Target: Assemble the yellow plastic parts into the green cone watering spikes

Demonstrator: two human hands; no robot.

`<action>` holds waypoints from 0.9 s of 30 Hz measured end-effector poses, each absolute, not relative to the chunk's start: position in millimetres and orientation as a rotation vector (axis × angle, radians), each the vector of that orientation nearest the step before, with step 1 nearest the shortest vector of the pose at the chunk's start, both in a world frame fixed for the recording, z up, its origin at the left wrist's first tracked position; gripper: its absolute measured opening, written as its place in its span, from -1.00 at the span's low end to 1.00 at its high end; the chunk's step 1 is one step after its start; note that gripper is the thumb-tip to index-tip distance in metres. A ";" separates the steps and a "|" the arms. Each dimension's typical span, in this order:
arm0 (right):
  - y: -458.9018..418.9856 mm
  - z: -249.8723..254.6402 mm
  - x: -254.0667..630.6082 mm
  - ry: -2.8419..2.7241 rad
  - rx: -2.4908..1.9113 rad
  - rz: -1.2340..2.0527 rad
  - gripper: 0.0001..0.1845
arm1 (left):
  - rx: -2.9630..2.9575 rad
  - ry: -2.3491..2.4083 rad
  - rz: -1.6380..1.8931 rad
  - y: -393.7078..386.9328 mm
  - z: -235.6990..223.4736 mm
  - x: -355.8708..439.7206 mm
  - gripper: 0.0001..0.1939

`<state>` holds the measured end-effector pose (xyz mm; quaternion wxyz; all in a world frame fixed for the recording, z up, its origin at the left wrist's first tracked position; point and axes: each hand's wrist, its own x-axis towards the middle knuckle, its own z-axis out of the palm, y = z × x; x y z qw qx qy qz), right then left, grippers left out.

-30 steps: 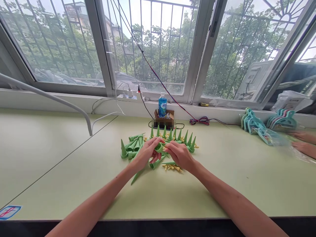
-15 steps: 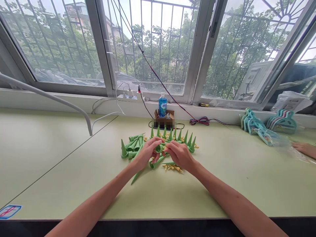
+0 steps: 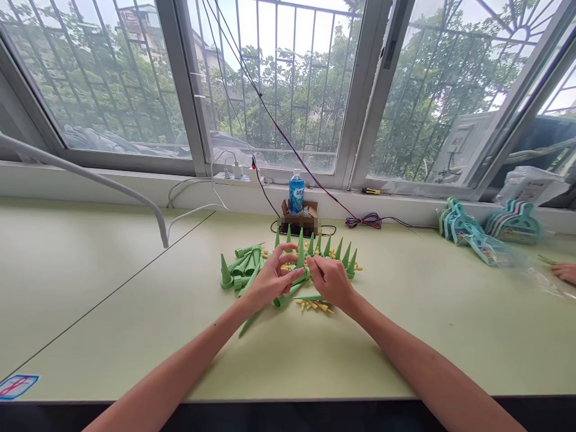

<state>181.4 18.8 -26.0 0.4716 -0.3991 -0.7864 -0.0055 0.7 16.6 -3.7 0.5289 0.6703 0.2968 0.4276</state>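
Between my hands a green plastic spike [image 3: 301,251] stands point up, with its wider base low between the fingers. My left hand [image 3: 272,277] curls around it from the left, thumb and fingertips at its lower part. From the right my right hand [image 3: 332,279] meets it with fingers bent closed; what they grip is hidden. More green spikes [image 3: 252,262] lie in a loose pile left of my left hand. Behind my hands several upright green spikes [image 3: 338,248] form a row, with small yellow tips among them. Loose yellow tips [image 3: 315,306] lie below my right hand.
A blue bottle [image 3: 296,193] stands in a small cardboard box [image 3: 310,225] by the window. Coiled red and blue wire [image 3: 363,221] lies to its right. Teal plastic hangers [image 3: 515,222] are at far right, near another person's hand [image 3: 564,272]. A grey tube [image 3: 130,191] crosses the left.
The green spike has turned from its open base facing me to point up. My left fingers have spread and shifted; my right fingers have curled. The other person's hand has moved right.
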 end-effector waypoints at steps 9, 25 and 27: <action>20.5 -25.8 185.2 -1.858 -0.936 0.016 -0.65 | 1.517 0.858 1.166 19.2 -1.4 2.3 -0.58; 19.1 -20.9 190.3 -2.080 -0.797 -0.132 -0.68 | 1.514 0.847 0.989 15.8 4.2 -2.8 -0.57; 19.2 -22.1 189.4 -2.058 -0.806 -0.079 -0.66 | 1.542 0.835 1.014 15.8 2.2 -2.3 -0.56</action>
